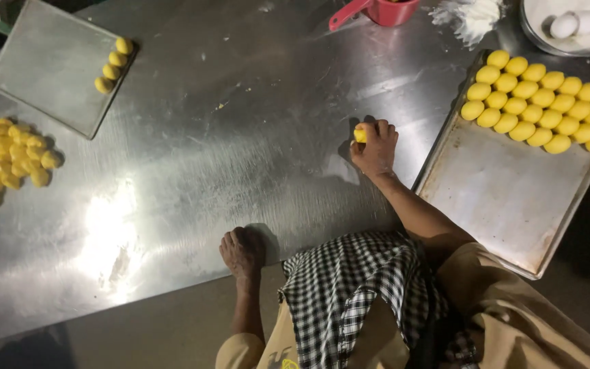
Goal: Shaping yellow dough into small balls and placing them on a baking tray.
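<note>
My right hand (377, 145) rests on the steel table (227, 150) near its middle, fingers closed around a small yellow dough ball (360, 135) that peeks out at its left side. My left hand (242, 250) is propped on the table's near edge with its fingers curled under and nothing in it. A metal baking tray (507, 205) lies just right of my right hand. Its far end holds several yellow dough balls (541, 106) in tight rows, while the near half is bare.
A second tray (49, 65) at the far left carries three yellow balls (113, 65) along its right edge. A heap of yellow dough pieces (5, 160) lies at the left edge. A red measuring cup (384, 10), loose flour (476, 17) and a bowl with white eggs (571, 27) stand at the back.
</note>
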